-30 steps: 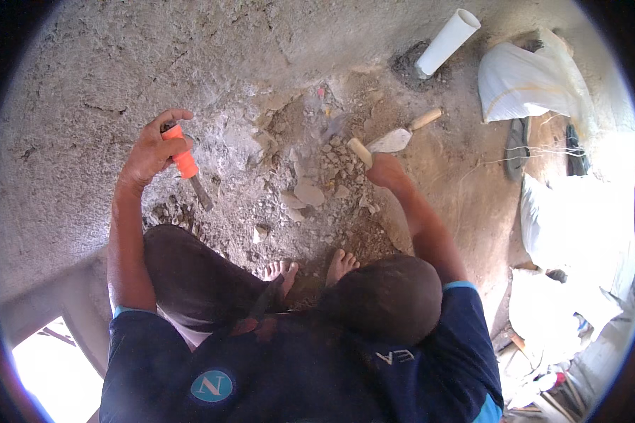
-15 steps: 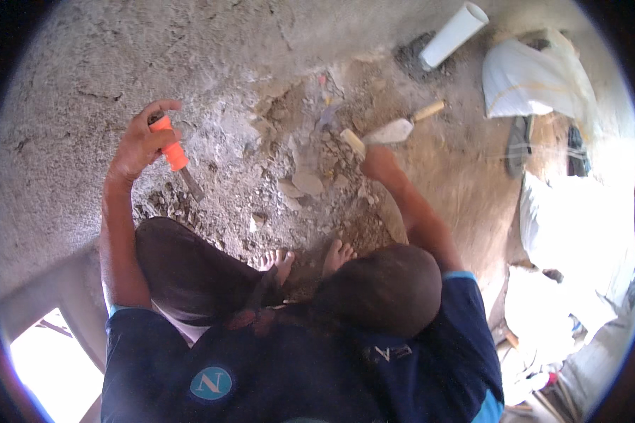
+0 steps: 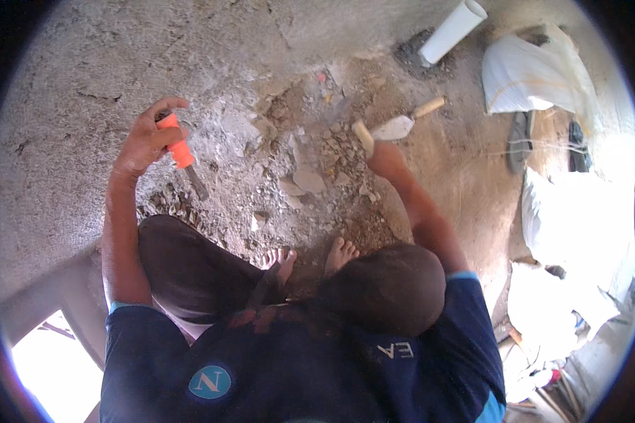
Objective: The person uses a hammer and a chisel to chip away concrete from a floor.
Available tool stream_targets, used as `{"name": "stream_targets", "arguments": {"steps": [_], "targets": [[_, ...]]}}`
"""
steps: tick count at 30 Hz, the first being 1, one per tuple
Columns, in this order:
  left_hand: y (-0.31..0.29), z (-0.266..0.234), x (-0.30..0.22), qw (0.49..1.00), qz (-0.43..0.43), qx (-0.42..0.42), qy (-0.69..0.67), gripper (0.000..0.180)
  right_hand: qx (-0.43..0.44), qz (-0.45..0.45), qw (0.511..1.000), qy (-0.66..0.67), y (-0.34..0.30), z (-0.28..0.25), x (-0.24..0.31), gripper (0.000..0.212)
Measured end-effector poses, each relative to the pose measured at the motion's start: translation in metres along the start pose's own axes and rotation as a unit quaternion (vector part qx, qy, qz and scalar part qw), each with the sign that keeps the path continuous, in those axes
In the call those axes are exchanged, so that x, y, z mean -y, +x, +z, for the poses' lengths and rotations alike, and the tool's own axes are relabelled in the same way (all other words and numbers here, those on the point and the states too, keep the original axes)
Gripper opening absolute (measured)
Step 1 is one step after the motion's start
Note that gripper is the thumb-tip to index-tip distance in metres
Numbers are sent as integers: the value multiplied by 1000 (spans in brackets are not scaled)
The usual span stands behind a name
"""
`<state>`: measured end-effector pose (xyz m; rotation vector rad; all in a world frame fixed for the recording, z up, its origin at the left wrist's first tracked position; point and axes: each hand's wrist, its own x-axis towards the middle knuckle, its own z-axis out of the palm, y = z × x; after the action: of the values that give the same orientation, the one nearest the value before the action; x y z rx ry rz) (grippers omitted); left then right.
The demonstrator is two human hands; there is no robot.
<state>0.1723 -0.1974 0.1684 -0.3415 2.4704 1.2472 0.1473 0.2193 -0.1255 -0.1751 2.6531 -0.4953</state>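
My left hand (image 3: 142,141), at the left by the rough wall, is closed round the orange grip of a chisel (image 3: 179,149). Its dark metal blade slants down toward the rubble. My right hand (image 3: 388,161) makes a fist over the broken ground. From it sticks the pale end of a wooden tool handle (image 3: 363,135); the rest of that tool is hidden. Just beyond this fist lies a trowel (image 3: 394,128), its wooden handle pointing to the far right.
Loose rubble (image 3: 331,158) and flat broken chunks (image 3: 307,179) spread before my bare feet (image 3: 341,254). A white pipe (image 3: 453,34) rises at the far right. White sacks (image 3: 533,76) and a pair of sandals (image 3: 520,142) line the right side. The plastered wall (image 3: 155,53) bounds the left.
My right hand has shifted slightly right and nearer, and the wooden handle in it is tilted more upright. The chisel and my left hand have moved a little to the right.
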Motion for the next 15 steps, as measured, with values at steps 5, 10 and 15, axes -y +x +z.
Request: {"name": "stream_targets", "arguments": {"steps": [5, 10, 15], "targets": [[-2, 4, 6, 1000, 7, 13, 1, 49, -57, 9, 998, 33, -27, -38, 12, 27], [-12, -5, 10, 1000, -7, 10, -13, 49, -207, 133, 941, 231, 6, -124, 33, 34], [-3, -7, 8, 1000, -5, 8, -7, 49, -36, 44, 991, -120, 9, -9, -17, 31]]}}
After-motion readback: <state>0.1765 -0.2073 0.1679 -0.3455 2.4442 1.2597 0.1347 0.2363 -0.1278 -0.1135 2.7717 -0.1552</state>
